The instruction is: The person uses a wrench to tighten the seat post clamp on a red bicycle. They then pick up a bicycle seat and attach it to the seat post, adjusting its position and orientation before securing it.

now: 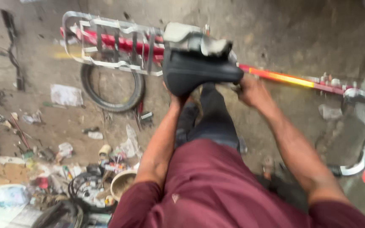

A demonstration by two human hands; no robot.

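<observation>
Both hands are up at the black bicycle saddle [199, 69]: left hand [178, 98] tucked beneath its rear edge, right hand [252, 90] by its nose, fingers blurred, grip unclear. Rear rack [110, 42] crowds leftward; bare floor [300, 38] opens beyond the red frame [284, 78].

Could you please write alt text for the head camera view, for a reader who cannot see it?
Seen from above, a person in a maroon shirt grips a black bicycle saddle with the left hand below it and the right hand beside it. Behind are a red frame and metal rack; a tyre and scraps litter the ground.
</observation>
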